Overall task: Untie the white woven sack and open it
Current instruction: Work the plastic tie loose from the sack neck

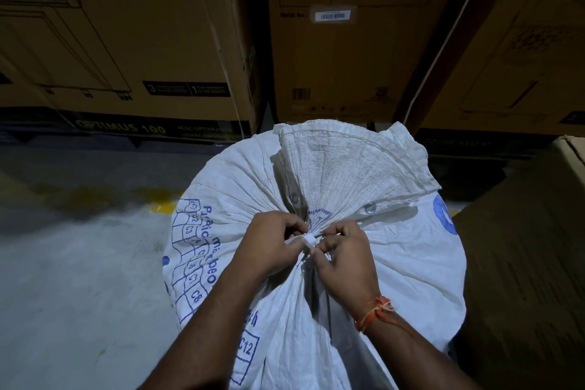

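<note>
Your left hand (271, 242) and right hand (343, 258) met at gathered neck, both pinched on white tie (308, 240). White woven sack (395, 256) stood centre on floor (79, 263), cardboard boxes (142, 41) far behind, mouth bunched shut.

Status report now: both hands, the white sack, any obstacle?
Left hand and right hand pinching white tie at sack neck. White woven sack still gathered shut. Nothing in the way.

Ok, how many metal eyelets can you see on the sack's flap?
2: one eyelet left of the gathered neck, above the left hand; another eyelet to its right, above the right hand. Folds may hide more.
</note>
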Available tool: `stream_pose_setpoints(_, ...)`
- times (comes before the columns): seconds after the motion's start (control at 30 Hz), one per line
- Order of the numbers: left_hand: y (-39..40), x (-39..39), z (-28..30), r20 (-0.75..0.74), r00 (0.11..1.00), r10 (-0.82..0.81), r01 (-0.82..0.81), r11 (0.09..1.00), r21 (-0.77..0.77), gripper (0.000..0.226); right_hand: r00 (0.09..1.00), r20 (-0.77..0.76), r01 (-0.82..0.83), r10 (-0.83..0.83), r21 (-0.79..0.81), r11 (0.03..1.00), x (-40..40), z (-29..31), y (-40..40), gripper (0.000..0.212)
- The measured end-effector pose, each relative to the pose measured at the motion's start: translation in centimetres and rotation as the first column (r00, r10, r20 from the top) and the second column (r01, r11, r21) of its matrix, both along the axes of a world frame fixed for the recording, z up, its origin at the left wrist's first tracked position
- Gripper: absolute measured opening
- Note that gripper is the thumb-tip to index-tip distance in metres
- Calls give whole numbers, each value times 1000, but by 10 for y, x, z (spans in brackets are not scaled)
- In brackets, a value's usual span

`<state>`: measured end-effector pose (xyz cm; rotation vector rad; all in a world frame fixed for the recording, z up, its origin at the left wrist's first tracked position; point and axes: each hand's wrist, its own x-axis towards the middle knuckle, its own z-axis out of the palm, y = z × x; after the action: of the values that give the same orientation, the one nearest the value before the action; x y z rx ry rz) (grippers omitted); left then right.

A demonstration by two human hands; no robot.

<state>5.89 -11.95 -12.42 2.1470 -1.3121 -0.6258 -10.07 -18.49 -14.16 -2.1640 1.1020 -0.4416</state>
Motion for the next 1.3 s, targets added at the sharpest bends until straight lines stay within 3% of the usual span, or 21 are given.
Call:
stream_pose_setpoints(0.23, -1, 0, 0, -10, 1000, 13, -13, 1000, 17, 40, 994, 31, -101, 101, 10, 995, -23, 14, 2, 16)
stream_pose_setpoints(0.4, -4, 0, 0, 3, 1000, 9, -9, 999, 32, 41, 997, -24, -74, 76, 96, 993, -48, 19, -8, 48)
stream_pose_setpoints(0.5, -4, -2, 1, 7, 1000, 17, -17, 999, 35, 41, 998, -9, 58, -57, 69, 996, -42, 21, -16, 35)
stream_pose_setpoints(0.6, -3, -2, 1, 6, 1000, 25, -25, 999, 22, 38, 986, 58, 142, -154, 175, 974, -28, 25, -16, 23)
stream_pose_setpoints(0.73, -1, -2, 3, 0, 999, 38, -38, 999, 5, 33, 993, 36, 96, -111, 293, 951, -10, 23, -7, 31)
stream_pose_setpoints(0.9, -1, -2, 4, 4, 1000, 20, -20, 1000, -10, 31, 995, -18, 97, -96, 235, 967, 5, 12, -4, 13)
stream_pose_setpoints(1.07, 1, -1, 1, 17, 1000, 12, -11, 999, -34, 26, 989, 19, 138, -147, 246, 959, 5, 14, -7, 24)
stream_pose_setpoints(1.2, 7, -4, 4, -88, 994, 68, -75, 994, -76, 13, 984, 52, 150, -169, 254, 955, 4, 17, -6, 17)
stream_pose_setpoints(1.3, 13, -4, 2, -109, 988, 107, -116, 990, -79, 19, 982, 59, 160, -180, 252, 954, 4, 16, -5, 11)
